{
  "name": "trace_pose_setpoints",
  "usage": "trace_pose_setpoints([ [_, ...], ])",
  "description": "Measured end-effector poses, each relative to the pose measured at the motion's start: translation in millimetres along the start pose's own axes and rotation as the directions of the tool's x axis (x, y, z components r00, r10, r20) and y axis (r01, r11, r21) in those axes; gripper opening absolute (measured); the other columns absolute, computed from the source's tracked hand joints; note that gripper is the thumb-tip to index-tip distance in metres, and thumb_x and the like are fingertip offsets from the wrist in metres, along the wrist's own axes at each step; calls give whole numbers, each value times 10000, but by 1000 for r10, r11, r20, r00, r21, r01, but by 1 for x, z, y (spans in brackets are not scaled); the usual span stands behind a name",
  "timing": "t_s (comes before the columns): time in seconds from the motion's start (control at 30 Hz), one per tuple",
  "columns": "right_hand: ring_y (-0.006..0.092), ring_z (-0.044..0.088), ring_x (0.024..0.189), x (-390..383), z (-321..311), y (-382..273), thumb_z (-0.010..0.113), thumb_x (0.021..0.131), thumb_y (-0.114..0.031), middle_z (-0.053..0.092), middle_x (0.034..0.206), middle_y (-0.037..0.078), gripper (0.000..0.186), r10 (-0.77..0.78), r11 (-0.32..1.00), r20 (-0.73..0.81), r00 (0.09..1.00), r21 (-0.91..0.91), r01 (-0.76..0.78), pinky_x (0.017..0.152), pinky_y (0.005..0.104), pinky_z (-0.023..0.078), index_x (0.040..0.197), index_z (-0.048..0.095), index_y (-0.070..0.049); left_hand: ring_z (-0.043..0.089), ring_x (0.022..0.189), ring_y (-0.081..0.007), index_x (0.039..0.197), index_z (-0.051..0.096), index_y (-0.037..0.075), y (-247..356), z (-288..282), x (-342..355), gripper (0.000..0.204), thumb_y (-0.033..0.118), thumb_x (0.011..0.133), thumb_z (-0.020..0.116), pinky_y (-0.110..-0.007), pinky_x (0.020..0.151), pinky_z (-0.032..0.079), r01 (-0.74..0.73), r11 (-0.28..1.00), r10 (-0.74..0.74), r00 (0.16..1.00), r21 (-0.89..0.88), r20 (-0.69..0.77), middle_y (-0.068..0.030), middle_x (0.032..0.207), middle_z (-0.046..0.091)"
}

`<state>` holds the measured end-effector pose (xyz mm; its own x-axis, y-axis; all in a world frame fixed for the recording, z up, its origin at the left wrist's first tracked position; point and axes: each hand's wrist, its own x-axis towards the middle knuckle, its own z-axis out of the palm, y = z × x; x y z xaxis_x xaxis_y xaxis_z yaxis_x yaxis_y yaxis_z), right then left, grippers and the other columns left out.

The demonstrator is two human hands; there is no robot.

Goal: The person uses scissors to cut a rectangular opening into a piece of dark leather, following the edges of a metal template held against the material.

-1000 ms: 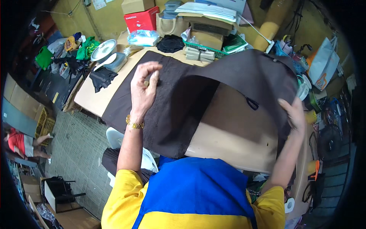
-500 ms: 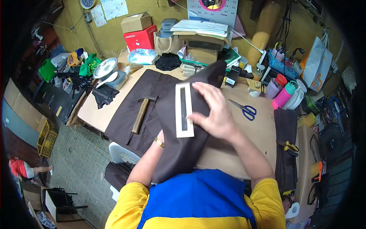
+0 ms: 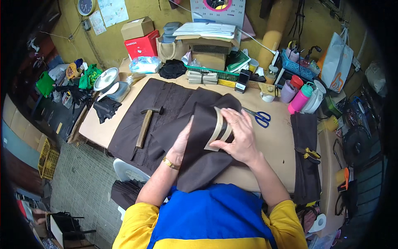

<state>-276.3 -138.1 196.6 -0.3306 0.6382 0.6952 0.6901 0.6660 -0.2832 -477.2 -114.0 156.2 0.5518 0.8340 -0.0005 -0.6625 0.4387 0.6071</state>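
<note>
Yellow-painted walls [image 3: 141, 9] close off the back of the workroom, and a broad tan bench [image 3: 265, 166] stretches out below them, crowded along its far side. Across its left half I see a spread of dark brown cloth [image 3: 132, 99], with a wooden-handled hammer [image 3: 144, 129] lying on it, head away from the worker, handle slanting nearward and left.

Before the worker's blue apron [image 3: 211, 211], a loose dark brown fabric piece [image 3: 203, 164] is held up at the near edge. On its face sits a slotted, cream-coloured rectangular frame [image 3: 218, 124], bowed along its length; its long axis runs roughly away from the worker, the far end leaning a little right.

The right hand [image 3: 241, 139] is curved over this frame, pinching it lengthwise, thumb at the near end and fingers toward the far end. The left hand [image 3: 181, 145] supports the fabric from the left; its fingers pass behind, so I cannot tell how they close.

Blue-handled scissors [image 3: 262, 119] lie just beyond the right hand, and yellow-and-black-handled pliers [image 3: 311, 155] rest on a folded dark brown strip of cloth [image 3: 306, 180] farther right.
</note>
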Motion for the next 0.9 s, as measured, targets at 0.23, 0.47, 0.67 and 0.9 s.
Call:
trace_pose_setpoints([
  [0.23,253,608,1017,-10,-11,7,857,659,-208,623,1100,144,618,273,877,64,960,394,-276,901,336,471,1171,589,10,478,1231,-213,1310,493,-30,24,21,-16,730,432,801,739,-323,1067,321,-173,585,-1,977,792,214,-112,1338,513],
  [0.47,159,610,873,-1,-23,3,847,702,-202,647,953,112,562,265,709,158,951,637,-303,784,301,498,1125,580,55,159,1424,-346,1305,526,71,47,24,-13,784,311,645,872,-458,1144,158,-474,-136,160,856,870,492,-202,1498,262],
  [0.67,108,581,894,17,-49,-2,828,727,-164,636,955,71,506,132,612,433,892,672,-417,781,275,494,1106,581,63,353,1335,-400,997,658,-57,63,38,-11,557,349,668,852,-410,1102,296,-430,-71,-53,903,900,427,-310,1403,381],
  [0.9,146,626,959,25,-92,2,689,827,-80,652,1075,118,409,313,406,-20,949,906,-115,855,274,500,1183,545,62,632,954,-209,1019,656,-45,101,49,-32,485,289,711,825,-319,897,472,-349,128,206,925,929,319,-135,1016,676],
])
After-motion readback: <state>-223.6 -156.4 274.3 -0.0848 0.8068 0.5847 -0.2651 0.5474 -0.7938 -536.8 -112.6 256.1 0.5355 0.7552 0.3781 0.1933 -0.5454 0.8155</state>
